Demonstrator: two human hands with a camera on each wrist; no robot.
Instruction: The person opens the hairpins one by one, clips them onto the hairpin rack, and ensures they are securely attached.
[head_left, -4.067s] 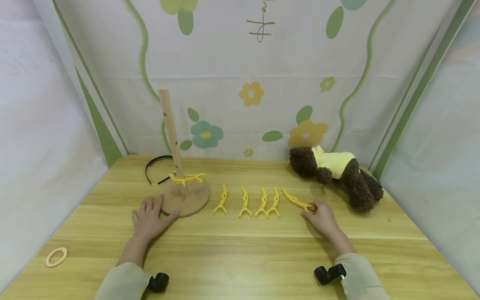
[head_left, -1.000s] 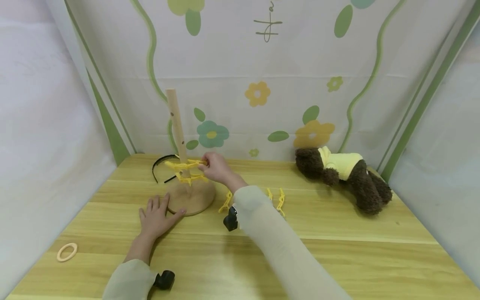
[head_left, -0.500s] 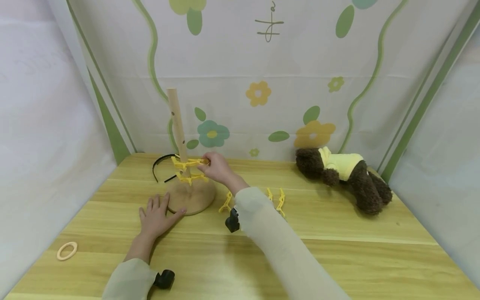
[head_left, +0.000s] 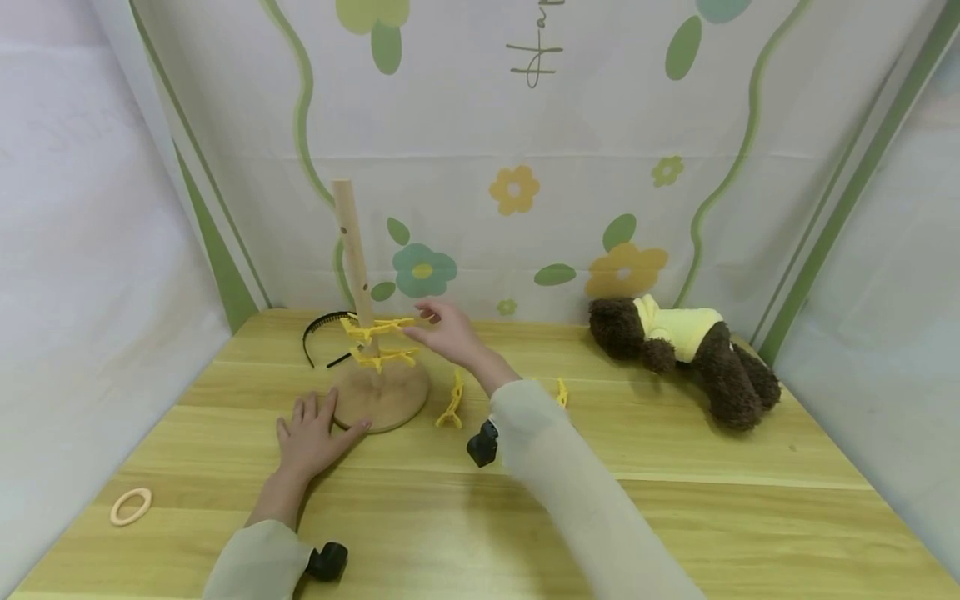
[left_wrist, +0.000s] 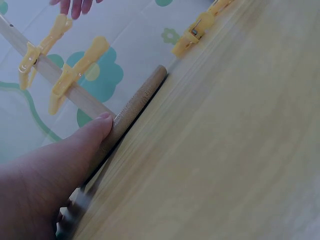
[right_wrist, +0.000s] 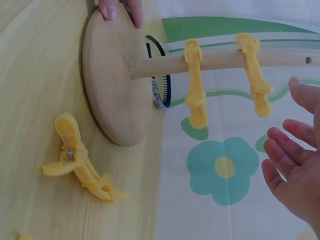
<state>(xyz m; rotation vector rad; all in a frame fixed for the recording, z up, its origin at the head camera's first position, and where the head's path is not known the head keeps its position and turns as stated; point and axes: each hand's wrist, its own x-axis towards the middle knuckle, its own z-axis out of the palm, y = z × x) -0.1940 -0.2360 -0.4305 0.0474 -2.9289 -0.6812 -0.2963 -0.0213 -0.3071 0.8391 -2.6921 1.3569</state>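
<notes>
A wooden post (head_left: 350, 242) stands upright on a round wooden base (head_left: 386, 404). Two yellow alligator hair clips are clamped across it, an upper clip (head_left: 378, 327) and a lower clip (head_left: 384, 358), their handles pointing right. My right hand (head_left: 448, 335) is just right of the upper clip; the right wrist view has its fingers parted, apart from the clip and holding nothing. With fingers spread, my left hand (head_left: 309, 437) rests at the base's left front edge, its thumb (left_wrist: 97, 130) against the rim. Right of the base lies a loose hair clip (right_wrist: 75, 160).
Another yellow clip (head_left: 562, 392) shows past the right sleeve, which hides more of that row. A black toothed headband (head_left: 309, 337) lies behind the post. A brown plush toy in a yellow shirt (head_left: 682, 329) lies back right, and a wooden ring (head_left: 114, 514) front left.
My right hand brought a hair clip from the table's right to the post, where it now stays clamped above the other. Since half a second ago the fingers have let go and drawn slightly right.
</notes>
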